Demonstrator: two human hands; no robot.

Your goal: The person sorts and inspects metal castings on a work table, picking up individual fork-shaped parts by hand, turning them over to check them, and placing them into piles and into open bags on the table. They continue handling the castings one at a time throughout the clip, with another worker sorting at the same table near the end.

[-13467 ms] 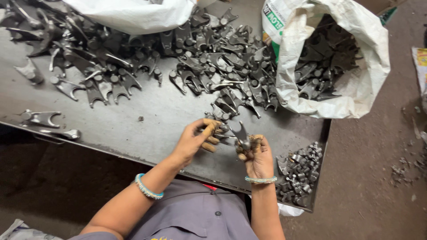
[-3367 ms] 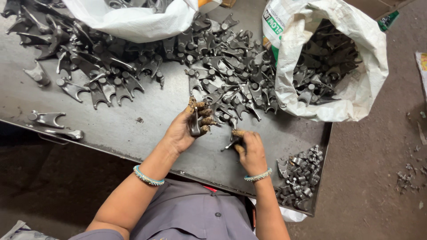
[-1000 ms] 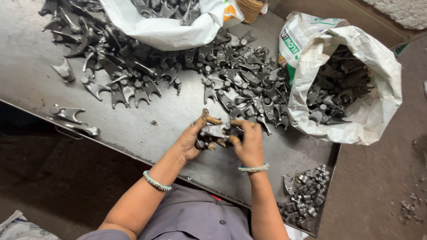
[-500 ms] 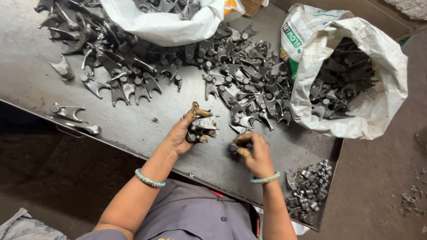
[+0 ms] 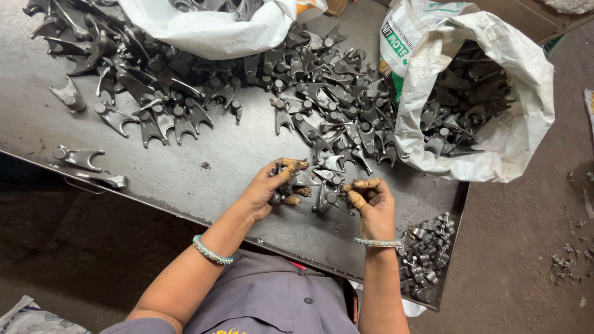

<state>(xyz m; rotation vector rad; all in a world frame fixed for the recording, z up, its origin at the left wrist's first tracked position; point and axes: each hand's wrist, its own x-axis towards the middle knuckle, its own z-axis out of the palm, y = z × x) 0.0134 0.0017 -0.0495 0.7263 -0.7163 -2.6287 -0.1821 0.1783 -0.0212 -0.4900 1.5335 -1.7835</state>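
My left hand (image 5: 272, 187) grips a dark forked metal part (image 5: 296, 180) just above the grey steel table (image 5: 185, 176). My right hand (image 5: 369, 201) is closed on a second forked metal part (image 5: 328, 199) right beside it. Both hands sit near the table's front edge, a little apart, with oily fingertips. Just beyond them lies a wide heap of the same forked parts (image 5: 322, 99).
An open white sack (image 5: 495, 99) full of forked parts stands at the right. Another white sack (image 5: 210, 31) lies at the back. Small metal pieces (image 5: 427, 253) pile on the table's front right corner. Two loose parts (image 5: 86, 164) lie at the left edge.
The hands came together a second ago, drew apart, and are now close again, each still holding a part.
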